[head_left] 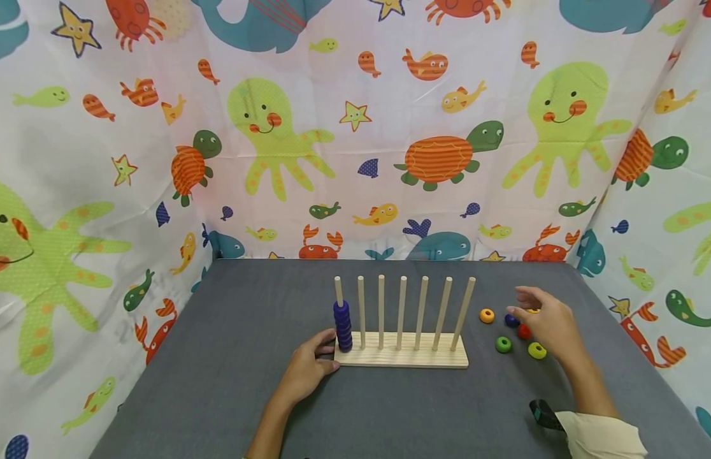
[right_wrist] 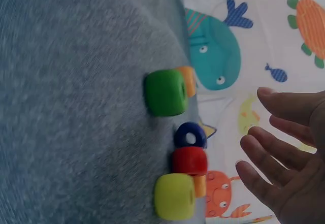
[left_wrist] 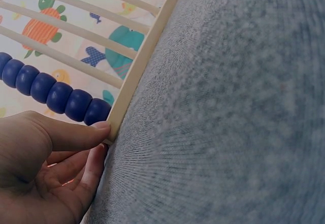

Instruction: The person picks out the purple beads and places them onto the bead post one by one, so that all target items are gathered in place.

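A wooden peg rack (head_left: 401,359) with a row of several upright pegs stands on the table. Dark blue beads (head_left: 343,328) are stacked on its leftmost peg; the other pegs are bare. My left hand (head_left: 307,364) pinches the left end of the base between thumb and fingers, as the left wrist view also shows. Over the loose beads at the right hovers my right hand (head_left: 553,324), fingers apart and holding nothing. Below and beside it lie a blue bead (right_wrist: 190,135), a red bead (head_left: 524,331), a green bead (head_left: 502,345), a yellow bead (head_left: 537,350) and an orange bead (head_left: 487,315).
Another bead, orange in the right wrist view, is partly hidden behind the red one. A grey cloth (head_left: 264,306) covers the table. Curtains (head_left: 355,159) printed with sea animals hang behind and at both sides. A dark band (head_left: 543,414) sits at my right wrist.
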`<state>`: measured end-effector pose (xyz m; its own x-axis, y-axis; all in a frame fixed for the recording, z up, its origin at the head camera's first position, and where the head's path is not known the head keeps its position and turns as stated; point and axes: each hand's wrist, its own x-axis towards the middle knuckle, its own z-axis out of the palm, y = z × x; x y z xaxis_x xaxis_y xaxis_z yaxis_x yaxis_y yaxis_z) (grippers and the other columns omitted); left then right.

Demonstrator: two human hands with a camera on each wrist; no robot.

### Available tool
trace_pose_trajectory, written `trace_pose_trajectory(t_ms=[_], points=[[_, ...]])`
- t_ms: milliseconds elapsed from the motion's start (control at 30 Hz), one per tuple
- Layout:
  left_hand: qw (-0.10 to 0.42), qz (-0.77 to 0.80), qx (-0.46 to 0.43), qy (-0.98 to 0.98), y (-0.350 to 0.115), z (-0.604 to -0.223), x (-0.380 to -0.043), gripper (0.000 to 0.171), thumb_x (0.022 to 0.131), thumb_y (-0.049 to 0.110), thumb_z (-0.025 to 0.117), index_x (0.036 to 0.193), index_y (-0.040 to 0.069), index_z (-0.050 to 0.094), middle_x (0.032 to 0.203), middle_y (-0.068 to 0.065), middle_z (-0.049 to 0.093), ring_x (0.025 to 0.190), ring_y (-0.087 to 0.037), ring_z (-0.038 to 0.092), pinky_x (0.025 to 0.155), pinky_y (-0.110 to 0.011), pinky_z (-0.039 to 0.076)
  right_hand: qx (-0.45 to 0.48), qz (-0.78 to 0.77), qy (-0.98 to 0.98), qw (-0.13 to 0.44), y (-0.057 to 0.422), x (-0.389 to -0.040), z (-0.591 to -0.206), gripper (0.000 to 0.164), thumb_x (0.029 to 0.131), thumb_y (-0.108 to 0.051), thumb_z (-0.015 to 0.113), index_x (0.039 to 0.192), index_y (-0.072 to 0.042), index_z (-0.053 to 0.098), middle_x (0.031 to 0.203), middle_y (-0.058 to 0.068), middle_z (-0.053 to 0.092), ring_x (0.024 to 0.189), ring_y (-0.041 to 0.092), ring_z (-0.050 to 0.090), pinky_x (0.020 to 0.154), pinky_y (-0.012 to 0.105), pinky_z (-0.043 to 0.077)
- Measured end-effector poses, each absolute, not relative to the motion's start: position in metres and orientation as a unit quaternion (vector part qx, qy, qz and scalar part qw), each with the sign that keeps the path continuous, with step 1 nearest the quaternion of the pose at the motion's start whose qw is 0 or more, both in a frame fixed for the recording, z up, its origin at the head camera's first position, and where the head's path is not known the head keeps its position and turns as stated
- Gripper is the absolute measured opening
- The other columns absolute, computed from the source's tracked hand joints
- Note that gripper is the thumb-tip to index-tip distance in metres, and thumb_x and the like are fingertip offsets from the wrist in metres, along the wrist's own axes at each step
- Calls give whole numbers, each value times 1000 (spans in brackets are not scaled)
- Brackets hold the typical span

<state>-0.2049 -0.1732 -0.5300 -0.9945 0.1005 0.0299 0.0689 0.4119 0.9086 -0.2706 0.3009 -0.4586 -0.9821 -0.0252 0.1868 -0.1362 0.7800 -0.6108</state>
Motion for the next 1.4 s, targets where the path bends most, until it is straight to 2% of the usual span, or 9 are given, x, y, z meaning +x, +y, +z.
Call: trace_pose_trajectory(t_ms=[333, 933, 1100, 1267, 1400], points=[[17, 541, 48, 840, -173, -528, -204, 66, 89, -6, 75, 151, 2, 54, 153, -22, 57, 128, -38, 65, 95, -45, 61, 38, 312, -948, 46, 315, -281, -475, 57, 99, -22, 76, 144, 6, 56, 133, 34, 64, 120, 52, 62, 96, 66, 55], [11, 538, 57, 841, -173, -530, -205, 65, 89, -4, 75, 151, 1, 55, 152, -22, 58, 126, -38, 66, 94, -43, 62, 54, 308, -950, 8, 326, -294, -495, 44, 97, -14, 77, 134, 8, 65, 124, 31, 70, 110, 46, 67, 94, 63, 57], [14, 542, 59, 838, -173, -530, -205, 66, 90, -3, 74, 152, 0, 53, 153, -22, 57, 127, -38, 66, 96, -45, 61, 51, 302, -952, -2, 327, -296, -496, 42, 99, -16, 75, 133, 7, 66, 127, 32, 68, 110, 46, 66, 94, 63, 56], [13, 538, 59, 841, -173, -530, -204, 66, 91, -2, 75, 153, 0, 53, 153, -21, 57, 128, -37, 66, 98, -48, 60, 49, 294, -954, -15, 327, -297, -496, 40, 99, -17, 74, 130, 7, 69, 130, 35, 65, 115, 50, 61, 98, 69, 51], [12, 540, 58, 840, -174, -531, -204, 66, 90, -2, 75, 152, 0, 53, 153, -21, 57, 128, -37, 66, 97, -47, 60, 51, 293, -955, -12, 328, -297, -496, 38, 99, -19, 73, 127, 7, 70, 126, 34, 67, 110, 47, 62, 95, 66, 53]])
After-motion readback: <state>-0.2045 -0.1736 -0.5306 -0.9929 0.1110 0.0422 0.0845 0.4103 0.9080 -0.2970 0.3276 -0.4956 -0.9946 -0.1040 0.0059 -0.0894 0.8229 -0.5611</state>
